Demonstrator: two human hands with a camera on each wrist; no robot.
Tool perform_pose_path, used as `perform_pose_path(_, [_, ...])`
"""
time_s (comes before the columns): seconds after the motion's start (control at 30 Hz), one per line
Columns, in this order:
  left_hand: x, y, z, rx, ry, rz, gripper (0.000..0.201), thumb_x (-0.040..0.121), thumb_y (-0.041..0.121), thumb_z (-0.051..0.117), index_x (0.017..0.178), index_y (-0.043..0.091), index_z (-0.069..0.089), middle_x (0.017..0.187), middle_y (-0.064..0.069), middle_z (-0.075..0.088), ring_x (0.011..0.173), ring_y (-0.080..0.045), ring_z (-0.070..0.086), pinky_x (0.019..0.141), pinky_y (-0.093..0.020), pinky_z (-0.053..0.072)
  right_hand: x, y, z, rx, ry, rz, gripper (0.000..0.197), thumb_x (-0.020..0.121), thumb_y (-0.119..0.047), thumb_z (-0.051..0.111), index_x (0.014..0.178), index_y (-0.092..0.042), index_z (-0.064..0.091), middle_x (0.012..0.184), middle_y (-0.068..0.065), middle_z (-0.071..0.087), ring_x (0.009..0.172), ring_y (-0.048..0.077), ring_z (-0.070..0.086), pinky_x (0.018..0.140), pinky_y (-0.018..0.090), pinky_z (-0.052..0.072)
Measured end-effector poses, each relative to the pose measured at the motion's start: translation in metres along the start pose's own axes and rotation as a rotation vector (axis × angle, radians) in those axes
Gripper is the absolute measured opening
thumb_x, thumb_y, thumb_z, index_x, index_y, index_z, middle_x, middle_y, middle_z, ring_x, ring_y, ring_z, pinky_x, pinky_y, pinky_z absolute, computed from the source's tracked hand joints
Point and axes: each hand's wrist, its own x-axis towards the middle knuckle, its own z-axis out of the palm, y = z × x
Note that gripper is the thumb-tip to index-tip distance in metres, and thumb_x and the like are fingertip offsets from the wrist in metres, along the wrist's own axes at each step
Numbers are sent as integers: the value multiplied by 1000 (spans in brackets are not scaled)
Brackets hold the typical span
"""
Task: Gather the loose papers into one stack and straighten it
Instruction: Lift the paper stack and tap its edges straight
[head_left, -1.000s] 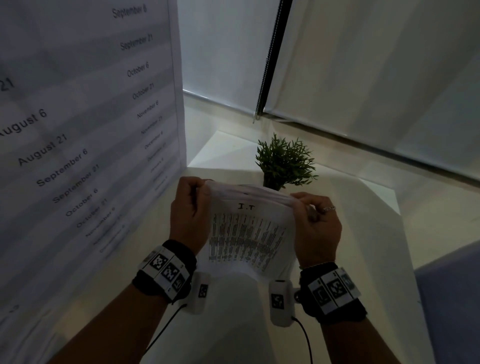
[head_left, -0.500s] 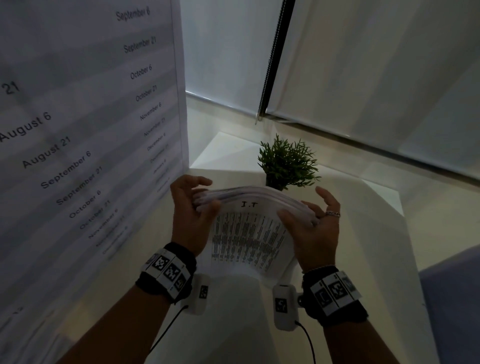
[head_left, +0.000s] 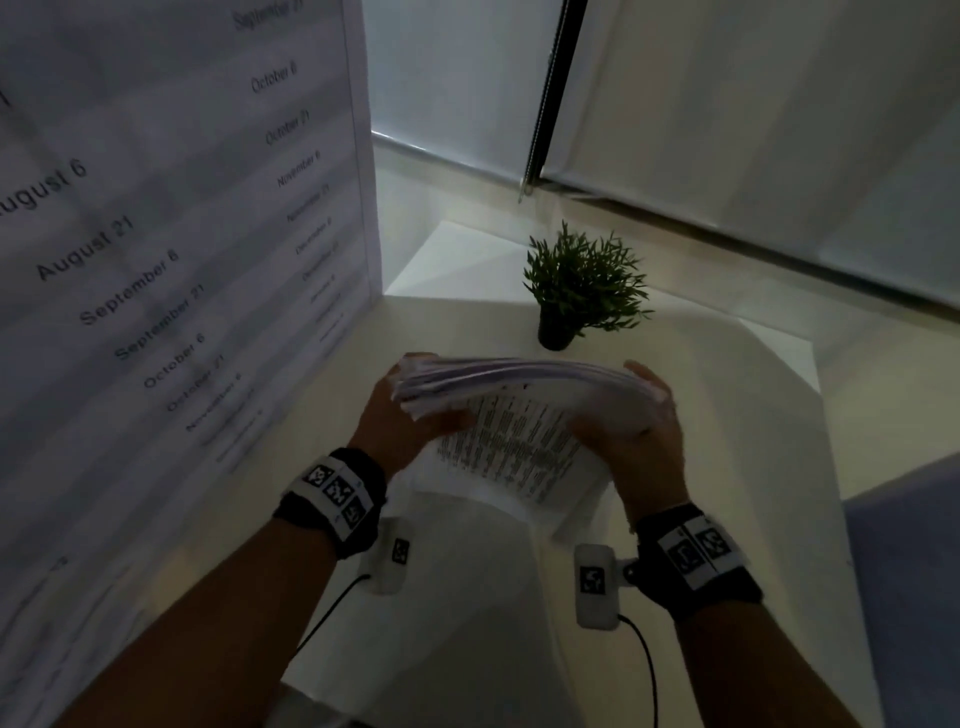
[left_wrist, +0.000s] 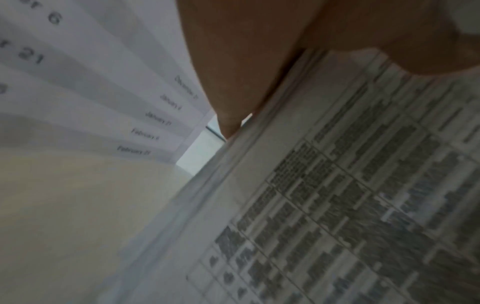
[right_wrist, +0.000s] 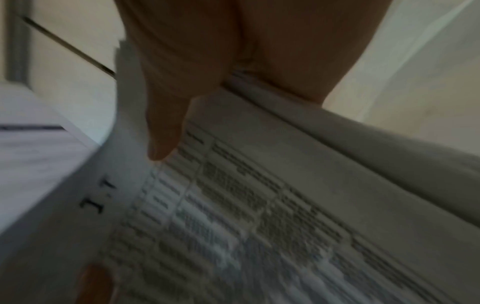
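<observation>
- Stack of papers (head_left: 524, 410) held up between both hands, off the table (head_left: 727, 415), above its middle, on the near side of the small potted plant (head_left: 582, 291) that stands toward the far edge.
- Left hand (head_left: 400, 421) at the stack's left end, right hand (head_left: 639, 436) at its right end — both equally near, one per short side.
- Left thumb curled over the printed top sheet, fingers behind the pile: gripping it. Same on the right — thumb (right_wrist: 161, 131) pressed on the printed face, fingers wrapped round the edge.
- Long axis of the visible upper edge running left to right, roughly parallel to the table's far edge; sheets bowed upward in the middle.
- Printed face turned back toward the wearer, lower edge hanging down toward the table.
- Left end fanned, sheets not flush there; likely next a tap of the lower edge on the table to square it.
- Large dated wall chart (head_left: 171, 234) rising along the table's left side, well apart from the stack.
</observation>
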Motion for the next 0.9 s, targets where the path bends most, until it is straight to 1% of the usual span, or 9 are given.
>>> perform_pose_path(0.07, [1, -3, 13, 39, 22, -60, 42, 71, 29, 80, 107, 14, 63, 99, 4, 64, 78, 3, 60, 84, -29, 54, 2, 6, 7, -70, 9, 30, 40, 62, -10, 87, 96, -18, 68, 96, -1, 72, 75, -7, 64, 71, 17, 57])
perform_pose_path(0.13, [5, 6, 19, -17, 95, -36, 31, 75, 15, 79, 101, 2, 68, 94, 1, 69, 71, 5, 62, 76, -26, 57, 4, 2, 8, -26, 83, 44, 30, 64, -5, 85, 78, -26, 68, 77, -10, 74, 66, -2, 64, 60, 12, 54])
perform_pose_path(0.27, [3, 22, 23, -57, 135, 39, 24, 72, 21, 76, 95, 16, 69, 87, 14, 67, 76, 8, 65, 69, -9, 51, -1, 4, 1, 10, 110, -16, 39, 66, -1, 83, 91, -26, 69, 82, -25, 73, 77, -6, 67, 71, 14, 53])
perform_pose_path(0.33, [-2, 23, 28, -8, 92, 97, 22, 80, 9, 72, 91, 25, 63, 86, 16, 60, 76, 18, 60, 67, -2, 46, -9, 4, 2, 55, 117, -16, 45, 66, 0, 83, 99, -25, 67, 89, -24, 73, 83, -4, 67, 73, 14, 53])
perform_pose_path(0.4, [-4, 26, 30, -96, 167, 138, 26, 83, 3, 69, 85, 26, 55, 79, 8, 56, 69, 11, 59, 63, -4, 46, -8, -5, 4, 112, 149, -68, 40, 68, 5, 79, 100, -15, 64, 86, -21, 72, 79, -6, 65, 69, 11, 51])
perform_pose_path(0.5, [-7, 33, 35, -247, 349, 249, 29, 77, 24, 73, 93, 11, 52, 80, -1, 57, 67, -8, 57, 61, -17, 49, -2, -22, 10, 167, 177, -150, 27, 75, 2, 74, 97, -4, 61, 80, -9, 67, 70, -8, 61, 63, 9, 49])
perform_pose_path(0.63, [-4, 44, 38, -268, 496, 287, 31, 80, 28, 64, 92, 0, 54, 78, 4, 57, 66, -1, 54, 61, -14, 45, 2, -29, 15, 95, 280, -174, 17, 78, -7, 76, 83, -20, 66, 79, -5, 64, 68, -6, 60, 64, 7, 48])
perform_pose_path(0.77, [-3, 46, 35, -185, 502, 316, 15, 86, 17, 63, 92, 4, 58, 79, 10, 61, 69, 1, 56, 62, -12, 46, 2, -28, 15, 111, 313, -194, 14, 80, -6, 74, 91, -11, 67, 83, 0, 67, 73, 0, 62, 70, 11, 49])
perform_pose_path(0.9, [1, 43, 32, -65, 438, 354, 5, 91, 7, 58, 89, 4, 61, 87, -5, 64, 80, -13, 61, 71, -22, 49, 0, -32, 17, -8, 320, -229, 5, 85, -5, 67, 88, -9, 67, 81, -3, 66, 74, 0, 60, 72, 14, 48])
